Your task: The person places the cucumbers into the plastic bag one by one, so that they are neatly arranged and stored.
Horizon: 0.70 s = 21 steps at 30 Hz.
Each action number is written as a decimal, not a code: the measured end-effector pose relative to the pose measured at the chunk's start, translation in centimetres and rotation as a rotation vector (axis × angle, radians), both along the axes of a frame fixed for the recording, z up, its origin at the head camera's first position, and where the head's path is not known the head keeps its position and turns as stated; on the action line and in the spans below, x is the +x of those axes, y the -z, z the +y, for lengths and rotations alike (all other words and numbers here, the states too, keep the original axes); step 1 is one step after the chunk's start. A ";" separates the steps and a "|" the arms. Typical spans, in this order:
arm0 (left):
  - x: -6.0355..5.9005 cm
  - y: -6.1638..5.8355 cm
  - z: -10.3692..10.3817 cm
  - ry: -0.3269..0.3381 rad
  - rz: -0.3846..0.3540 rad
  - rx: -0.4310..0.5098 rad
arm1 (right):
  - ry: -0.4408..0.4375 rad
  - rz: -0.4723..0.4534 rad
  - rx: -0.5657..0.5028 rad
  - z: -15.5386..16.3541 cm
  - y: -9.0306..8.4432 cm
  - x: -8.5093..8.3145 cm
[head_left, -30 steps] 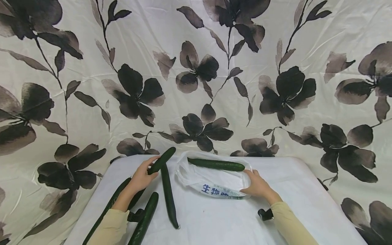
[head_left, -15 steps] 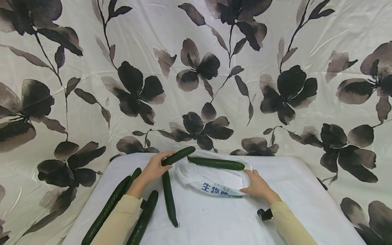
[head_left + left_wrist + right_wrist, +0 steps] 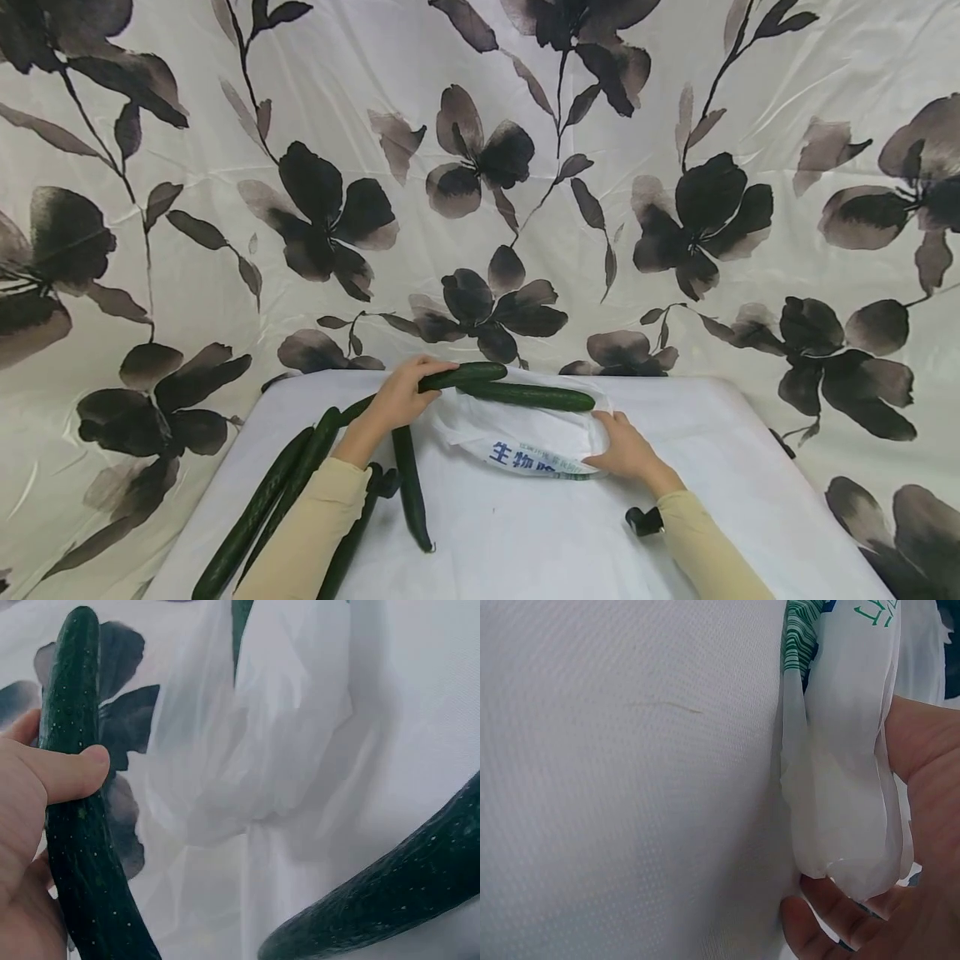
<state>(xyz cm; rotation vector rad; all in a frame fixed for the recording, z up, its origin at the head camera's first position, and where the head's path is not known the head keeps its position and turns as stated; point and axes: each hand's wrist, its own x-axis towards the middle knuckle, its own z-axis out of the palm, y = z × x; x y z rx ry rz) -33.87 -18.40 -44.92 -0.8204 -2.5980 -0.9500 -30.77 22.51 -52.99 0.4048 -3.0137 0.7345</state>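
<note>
My left hand (image 3: 397, 402) grips a dark green cucumber (image 3: 461, 376) and holds it level at the mouth of a white plastic bag (image 3: 525, 437) with blue print. In the left wrist view the thumb (image 3: 71, 771) wraps over that cucumber (image 3: 79, 825), with the bag (image 3: 255, 742) just beyond. A second cucumber (image 3: 528, 395) lies inside the bag. My right hand (image 3: 626, 454) pinches the bag's right edge; in the right wrist view the fingers (image 3: 922, 825) clasp the bunched plastic (image 3: 847, 802).
Several more cucumbers lie on the white table (image 3: 525, 542) by my left forearm, one (image 3: 408, 487) pointing toward me, others (image 3: 262, 508) near the left edge. A flowered cloth (image 3: 480, 167) hangs behind the table. A small black object (image 3: 643, 521) sits by my right wrist.
My left hand carried its cucumber rightward and turned it level, from left of the bag to the bag's mouth. My right hand kept hold of the bag.
</note>
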 end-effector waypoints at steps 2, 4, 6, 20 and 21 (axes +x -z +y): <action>0.1 -0.5 0.1 -0.011 0.029 -0.010 | 0.001 -0.005 -0.001 0.0 -0.1 -0.1; 0.1 -1.0 0.1 -0.016 0.054 -0.015 | 0.000 -0.012 0.002 0.1 -0.1 -0.2; 0.1 -1.4 0.2 -0.017 0.060 -0.026 | -0.001 -0.019 0.002 0.2 0.0 -0.2; -1.3 -2.8 3.9 0.113 0.046 -0.086 | 0.003 -0.037 -0.012 0.1 -0.2 -0.1; -1.4 -2.8 4.2 0.122 0.034 -0.083 | 0.003 -0.038 -0.012 0.1 -0.1 -0.1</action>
